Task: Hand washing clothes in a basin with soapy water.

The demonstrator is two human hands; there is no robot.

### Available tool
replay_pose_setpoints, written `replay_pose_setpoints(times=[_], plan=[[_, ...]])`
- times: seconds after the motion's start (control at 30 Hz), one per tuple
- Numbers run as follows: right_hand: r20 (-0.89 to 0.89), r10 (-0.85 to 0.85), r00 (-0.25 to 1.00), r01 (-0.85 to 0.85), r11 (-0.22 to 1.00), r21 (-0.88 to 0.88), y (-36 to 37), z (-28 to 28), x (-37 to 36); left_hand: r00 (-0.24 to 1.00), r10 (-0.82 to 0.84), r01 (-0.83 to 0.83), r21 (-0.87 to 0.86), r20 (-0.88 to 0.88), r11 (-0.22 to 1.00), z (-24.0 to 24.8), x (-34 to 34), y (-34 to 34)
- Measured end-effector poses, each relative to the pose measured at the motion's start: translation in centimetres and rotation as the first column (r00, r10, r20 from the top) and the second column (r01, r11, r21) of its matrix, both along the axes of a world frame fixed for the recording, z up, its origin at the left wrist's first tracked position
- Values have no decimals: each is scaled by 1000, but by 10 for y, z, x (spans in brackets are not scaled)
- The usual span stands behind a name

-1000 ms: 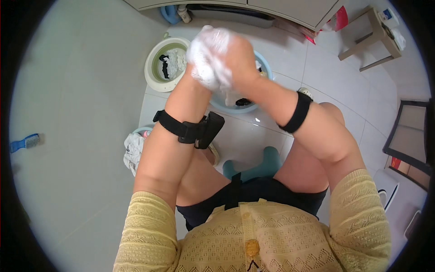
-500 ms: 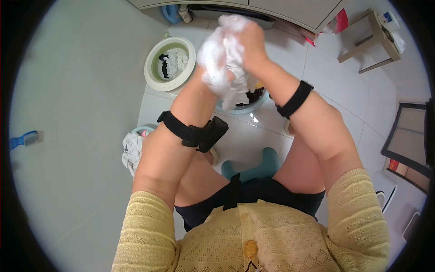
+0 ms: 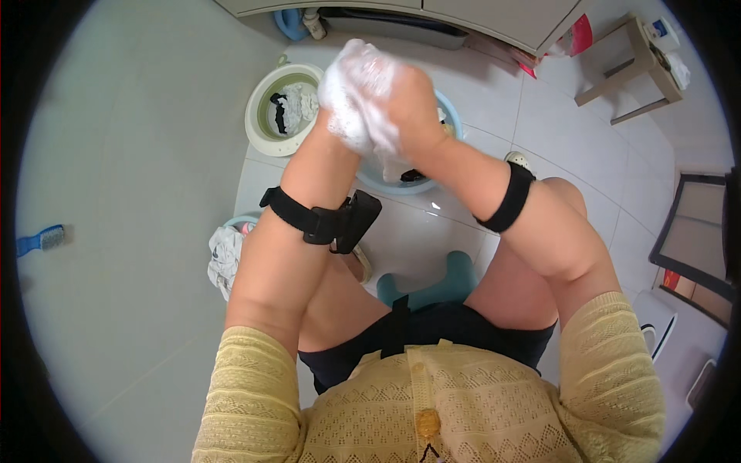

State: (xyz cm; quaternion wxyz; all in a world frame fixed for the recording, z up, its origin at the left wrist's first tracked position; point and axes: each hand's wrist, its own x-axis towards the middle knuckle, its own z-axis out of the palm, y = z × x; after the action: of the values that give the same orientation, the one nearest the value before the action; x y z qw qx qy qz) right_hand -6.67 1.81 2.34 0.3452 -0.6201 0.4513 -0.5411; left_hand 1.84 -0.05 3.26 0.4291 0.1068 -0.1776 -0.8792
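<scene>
My left hand (image 3: 343, 104) and my right hand (image 3: 407, 96) are pressed together over the far part of the floor. Both are closed on a white cloth (image 3: 395, 167), whose exact kind I cannot make out. Thick white suds cover the cloth and most of my left hand, hiding many of the fingers. The lower end of the cloth hangs over a light blue basin (image 3: 394, 190). Dark fabric (image 3: 413, 176) shows inside this basin, which my hands and wrists partly hide.
Left of my hands stands a green and white basin (image 3: 255, 127) holding black and white clothes. White laundry (image 3: 225, 258) hangs over a container by my left leg. A cabinet (image 3: 494, 19) lies beyond, a small stool (image 3: 637, 69) at far right, and a blue brush (image 3: 42, 240) at far left.
Both hands have moved slightly left and toward me with the soapy cloth. More of the blue basin's right rim shows now, and a shoe has come into view beside my right forearm.
</scene>
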Motion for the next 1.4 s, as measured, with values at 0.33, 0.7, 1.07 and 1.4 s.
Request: replay_pose_setpoints(times=[0.33, 0.7, 1.07, 1.4], plan=[[-225, -119, 967, 116, 993, -26, 6, 8, 3, 1000, 11, -12, 47, 15, 999, -10, 8, -7], [-256, -108, 961, 99, 994, -49, -2, -7, -5, 967, 131, -137, 14, 219, 990, 8, -5, 9], [-228, -93, 969, 89, 996, -25, -3, 9, -3, 998, 55, -58, -103, -25, 993, -32, 8, -10], [-301, -77, 951, 77, 997, -12, -3, 7, -10, 999, 10, -12, 50, 39, 999, 0, -4, 4]])
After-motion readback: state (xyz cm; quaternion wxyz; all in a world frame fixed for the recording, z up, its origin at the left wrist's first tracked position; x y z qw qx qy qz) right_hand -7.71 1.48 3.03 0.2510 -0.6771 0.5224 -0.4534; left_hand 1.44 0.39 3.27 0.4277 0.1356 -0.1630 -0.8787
